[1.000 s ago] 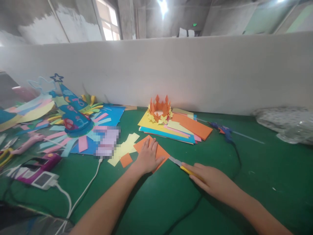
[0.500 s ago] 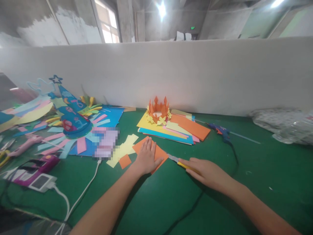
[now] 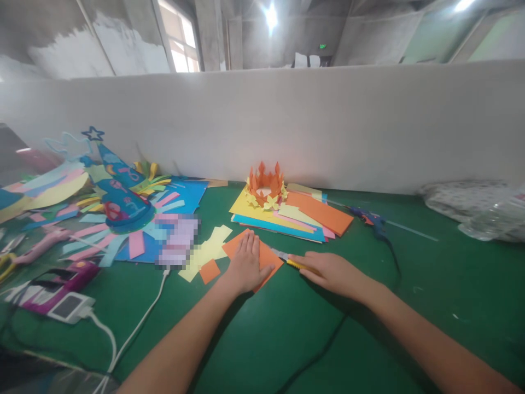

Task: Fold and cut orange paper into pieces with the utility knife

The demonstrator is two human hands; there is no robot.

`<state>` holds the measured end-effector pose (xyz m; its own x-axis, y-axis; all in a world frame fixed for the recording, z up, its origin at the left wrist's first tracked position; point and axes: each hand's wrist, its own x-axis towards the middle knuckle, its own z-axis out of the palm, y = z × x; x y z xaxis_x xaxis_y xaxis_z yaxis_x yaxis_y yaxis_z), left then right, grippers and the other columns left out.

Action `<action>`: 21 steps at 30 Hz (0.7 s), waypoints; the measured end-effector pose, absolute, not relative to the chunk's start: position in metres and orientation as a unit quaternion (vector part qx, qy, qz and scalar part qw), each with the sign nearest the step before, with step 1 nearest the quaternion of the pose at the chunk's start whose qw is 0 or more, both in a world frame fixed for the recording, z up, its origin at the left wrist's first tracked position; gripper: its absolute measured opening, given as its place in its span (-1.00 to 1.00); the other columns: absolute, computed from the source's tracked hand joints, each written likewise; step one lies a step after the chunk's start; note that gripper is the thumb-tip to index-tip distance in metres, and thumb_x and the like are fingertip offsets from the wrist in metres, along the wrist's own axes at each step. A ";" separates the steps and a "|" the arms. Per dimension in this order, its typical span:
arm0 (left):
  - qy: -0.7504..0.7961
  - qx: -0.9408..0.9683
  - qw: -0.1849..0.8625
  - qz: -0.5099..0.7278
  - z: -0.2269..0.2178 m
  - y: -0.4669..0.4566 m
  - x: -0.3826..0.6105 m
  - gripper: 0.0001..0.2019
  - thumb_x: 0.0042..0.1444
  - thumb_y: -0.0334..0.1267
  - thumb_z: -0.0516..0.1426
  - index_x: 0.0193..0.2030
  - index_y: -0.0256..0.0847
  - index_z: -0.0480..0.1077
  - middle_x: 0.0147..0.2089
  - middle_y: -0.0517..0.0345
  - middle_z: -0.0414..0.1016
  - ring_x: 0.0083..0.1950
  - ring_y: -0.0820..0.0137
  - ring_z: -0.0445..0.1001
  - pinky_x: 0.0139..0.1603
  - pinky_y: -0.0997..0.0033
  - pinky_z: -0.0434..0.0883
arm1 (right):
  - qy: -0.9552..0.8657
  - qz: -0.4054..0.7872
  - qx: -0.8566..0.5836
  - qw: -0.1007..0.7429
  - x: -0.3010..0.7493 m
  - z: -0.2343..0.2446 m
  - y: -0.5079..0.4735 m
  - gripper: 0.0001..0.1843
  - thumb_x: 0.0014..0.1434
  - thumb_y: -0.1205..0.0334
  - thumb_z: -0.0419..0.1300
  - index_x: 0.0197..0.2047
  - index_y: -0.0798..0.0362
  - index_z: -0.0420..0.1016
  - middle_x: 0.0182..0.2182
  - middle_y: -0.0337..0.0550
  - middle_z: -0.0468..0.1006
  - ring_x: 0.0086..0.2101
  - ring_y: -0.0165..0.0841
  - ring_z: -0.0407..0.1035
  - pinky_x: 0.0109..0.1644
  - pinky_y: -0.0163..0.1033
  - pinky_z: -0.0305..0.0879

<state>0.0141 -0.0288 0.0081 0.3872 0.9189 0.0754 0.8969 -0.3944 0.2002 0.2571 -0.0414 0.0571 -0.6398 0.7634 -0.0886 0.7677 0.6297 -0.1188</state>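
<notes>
For a clean stroke, the flat orange paper sheet (image 3: 267,256) on the smooth green tabletop (image 3: 262,339) should best stay firmly pinned, the left hand (image 3: 246,266) clear of the blade's line. That hand lies spread flat upon it, grasping nothing; the right hand (image 3: 334,271) closes round a slim yellow-handled craft knife (image 3: 296,265) — blade tip at the sheet's edge, contact uncertain.

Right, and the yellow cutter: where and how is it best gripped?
The cutter is probably best gripped by its yellow handle, from the right: it slants so that its grey blade end points left, toward the orange sheet under the left hand. The right hand holds it from that side.
</notes>
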 end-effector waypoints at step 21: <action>0.539 0.833 0.049 0.111 -0.001 -0.026 0.012 -0.06 0.14 0.27 -0.20 0.32 -0.69 -0.07 0.38 -0.44 -0.19 0.42 -0.03 -0.24 0.36 0.03 -0.09 | 0.906 -0.074 0.415 -0.031 0.211 0.055 0.001 -0.54 0.27 0.20 -0.01 0.23 -0.07 0.28 -0.33 -0.10 0.49 -0.38 -0.33 0.34 -0.39 -0.34 0.07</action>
<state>0.0119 -0.0259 -0.0010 0.3936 0.9099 0.1310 0.8881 -0.4132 0.2015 0.2109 0.0012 0.0553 -0.6536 0.7568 -0.0045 0.7475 0.6447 -0.1602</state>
